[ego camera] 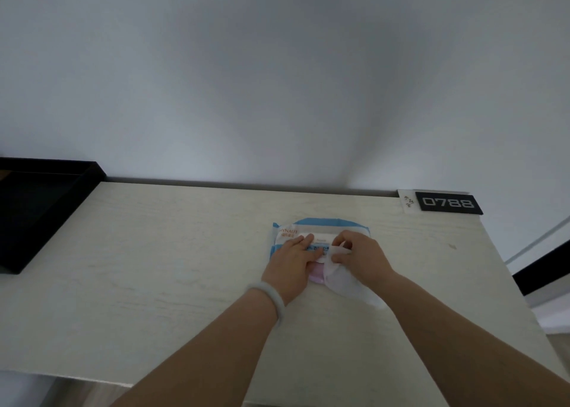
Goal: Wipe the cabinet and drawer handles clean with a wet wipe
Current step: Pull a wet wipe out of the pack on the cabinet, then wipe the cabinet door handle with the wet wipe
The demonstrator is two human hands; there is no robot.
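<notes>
Both forearms reach in from the near edge of the table (154, 268), a pale bangle (271, 298) on the left wrist. Left hand (293, 261) lies flat, fingers spread and pressing down on the wet wipe pack (285, 232), holding nothing. Right hand (361, 255) is pinched narrow on a white wet wipe (345, 280), which trails back toward the near edge beneath that wrist; whether it is fully free of the pack I can't tell. The pack sits right of centre, toward the far edge, blue and white with red lettering. My read: we're at the very start, wipe being drawn and the pack perhaps being pressed shut, and every cabinet and drawer handle is left to do; none shows in view. Pale wood-grain top, otherwise bare but for a black number plate (447, 203) reading 0788 at the far right corner, with a small white card just beside it. Black tray (46, 197) at the far left. Plain white wall (277, 67) behind.
</notes>
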